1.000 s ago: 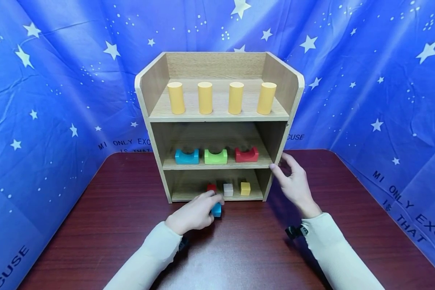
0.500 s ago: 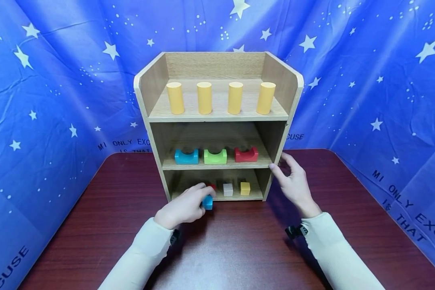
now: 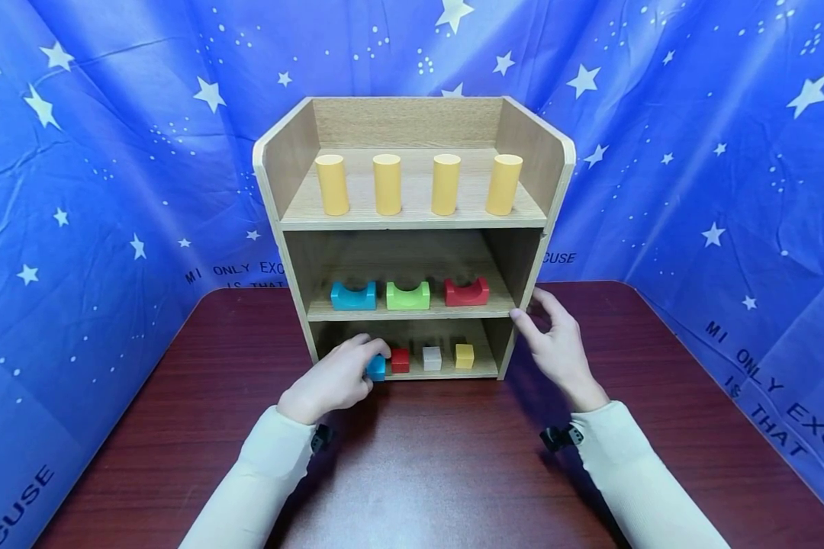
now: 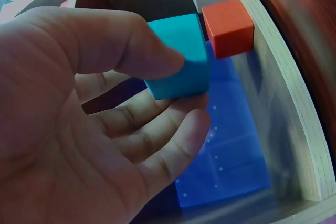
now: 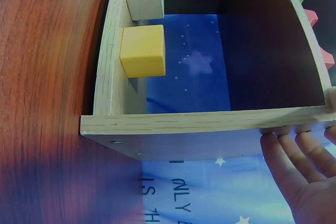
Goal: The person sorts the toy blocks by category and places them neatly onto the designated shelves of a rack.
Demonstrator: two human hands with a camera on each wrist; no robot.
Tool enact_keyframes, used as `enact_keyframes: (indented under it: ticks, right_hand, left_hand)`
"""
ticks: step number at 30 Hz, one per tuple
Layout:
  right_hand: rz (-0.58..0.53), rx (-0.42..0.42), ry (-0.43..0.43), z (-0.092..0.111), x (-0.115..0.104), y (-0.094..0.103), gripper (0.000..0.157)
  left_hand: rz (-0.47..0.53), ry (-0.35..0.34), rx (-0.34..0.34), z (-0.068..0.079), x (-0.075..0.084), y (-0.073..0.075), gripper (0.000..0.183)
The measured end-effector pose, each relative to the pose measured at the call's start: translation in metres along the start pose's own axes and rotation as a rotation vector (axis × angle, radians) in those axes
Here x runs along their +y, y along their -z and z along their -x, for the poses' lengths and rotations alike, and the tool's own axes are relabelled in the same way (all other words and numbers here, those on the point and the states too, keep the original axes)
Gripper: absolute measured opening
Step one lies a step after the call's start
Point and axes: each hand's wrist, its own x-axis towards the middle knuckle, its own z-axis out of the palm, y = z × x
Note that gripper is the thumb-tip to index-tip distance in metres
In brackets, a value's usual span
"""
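In the head view my left hand (image 3: 335, 381) pinches a blue cube (image 3: 376, 369) at the front of the shelf unit's lowest level. The left wrist view shows the thumb on one face of this cube (image 4: 191, 35) and fingertips beneath it. Beside it sits a red cube (image 3: 400, 361), then a white cube (image 3: 432, 358) and a yellow cube (image 3: 464, 357), in a row. My right hand (image 3: 558, 352) grips the right side panel of the wooden shelf unit (image 3: 412, 222), thumb at its front edge. In the right wrist view, fingers (image 5: 286, 163) rest against the panel's outer face.
The middle shelf holds a blue arch block (image 3: 354, 298), a green arch block (image 3: 408, 299) and a red arch block (image 3: 466, 295). Several yellow cylinders (image 3: 387, 187) stand on the top shelf. A dark red table (image 3: 439, 473) lies below, with a blue star-patterned curtain (image 3: 144, 114) behind.
My left hand has carried the blue cube leftward and inward, from before the lowest shelf to its front, left of the red cube, which is uncovered now. The right hand stays put.
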Motion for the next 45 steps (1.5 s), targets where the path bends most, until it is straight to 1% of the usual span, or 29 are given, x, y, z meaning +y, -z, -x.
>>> enact_keyframes:
  ticks: [7, 10, 13, 17, 24, 31, 40, 45]
  right_hand:
    - [-0.001, 0.001, -0.001, 0.0, 0.0, 0.0, 0.036]
    - [0.001, -0.001, 0.0, 0.0, 0.0, 0.0, 0.036]
    - [0.005, -0.001, -0.001, 0.0, 0.0, 0.0, 0.036]
    - [0.013, -0.001, -0.001, 0.0, 0.0, 0.0, 0.036]
    - [0.024, -0.001, 0.003, 0.0, -0.001, 0.0, 0.036]
    - [0.028, 0.002, 0.005, 0.001, -0.001, 0.0, 0.036]
    - [0.026, 0.002, 0.01, 0.0, -0.001, 0.001, 0.036]
    - [0.028, -0.001, 0.014, 0.0, -0.002, 0.001, 0.036]
  left_hand:
    - [-0.043, 0.034, 0.016, -0.001, -0.007, -0.003, 0.047]
    - [-0.059, 0.064, 0.011, -0.002, -0.01, -0.005, 0.05]
    - [-0.057, 0.091, 0.0, -0.002, -0.013, -0.007, 0.051]
    - [-0.041, 0.105, 0.002, -0.003, -0.017, -0.01, 0.053]
    - [-0.044, 0.113, 0.012, -0.005, -0.025, -0.016, 0.055]
    - [-0.043, 0.109, 0.023, -0.005, -0.03, -0.022, 0.056]
    - [-0.048, 0.08, 0.044, -0.008, -0.036, -0.027, 0.054]
    - [-0.042, 0.074, 0.055, -0.008, -0.038, -0.029, 0.053]
